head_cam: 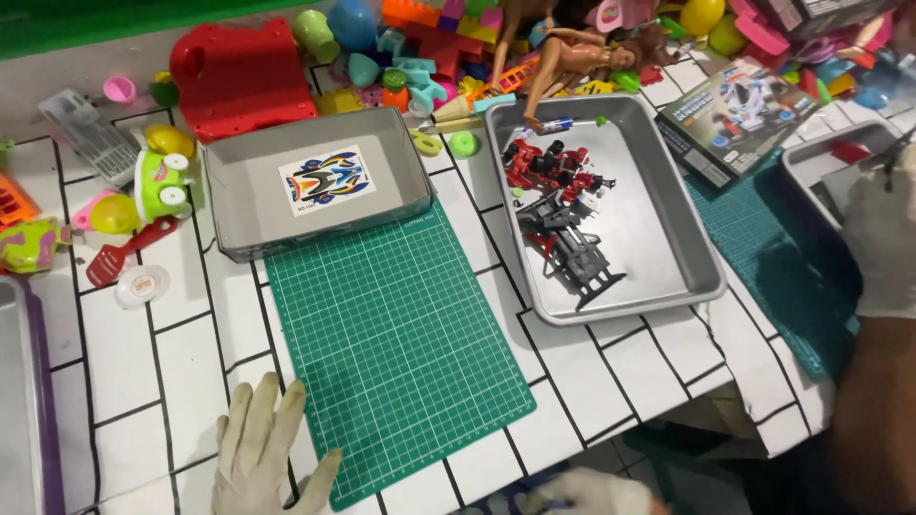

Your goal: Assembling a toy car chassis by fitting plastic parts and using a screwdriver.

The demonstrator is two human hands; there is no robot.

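- Your left hand (260, 453) lies flat and released on the desk (143, 372), fingers spread, its edge touching the lower left corner of the green mat (396, 339).
- Your right hand (587, 494) sits at the bottom edge, gloved and mostly cut off; I cannot tell whether it grips anything.
- The mat is bare and runs up to a grey box lid (320, 181) with a sticker sheet (327, 179) inside.
- Just right of the mat, a metal tray (658, 238) holds red and dark grey plastic parts (558, 215).
- A toy pile (458, 48) crowds the far desk edge.
- Another person's gloved hand (883, 243) works at the far right, over a second mat.
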